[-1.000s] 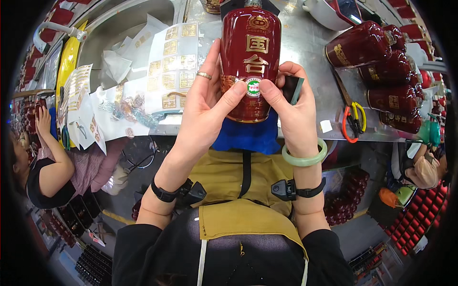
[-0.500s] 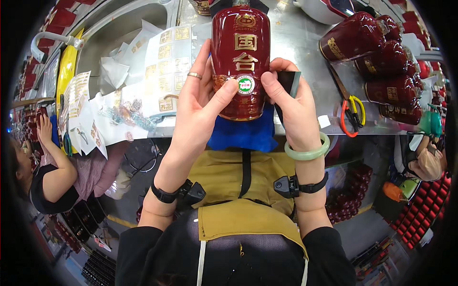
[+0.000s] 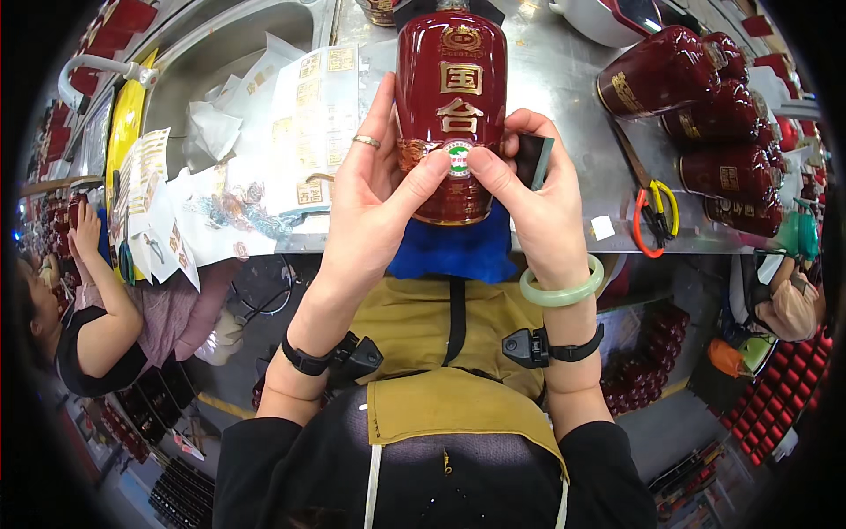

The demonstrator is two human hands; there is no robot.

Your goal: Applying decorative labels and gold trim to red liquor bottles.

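A dark red glazed bottle [image 3: 452, 97] with gold lettering lies between my hands above a blue cloth [image 3: 454, 247] at the table's near edge. My left hand [image 3: 374, 181] is closed around its left side, with the thumb pressing on a round green and white sticker [image 3: 457, 160] low on the bottle's front. From the other side, my right hand [image 3: 533, 181] grips the bottle, its thumb also on the sticker. A dark flat rectangular piece [image 3: 531, 160] is tucked between the right thumb and fingers. My fingertips behind the bottle are partly hidden.
Sheets of gold labels [image 3: 313, 106] lie on the metal table to the left, beside a sink [image 3: 220, 44]. Scissors [image 3: 654, 212] with red and yellow handles rest at right, before several stacked red bottles [image 3: 665, 70]. Another person [image 3: 97, 300] works at far left.
My right thumb has moved left onto the sticker, beside the left thumb. The bottle has shifted slightly right and tilted a little.
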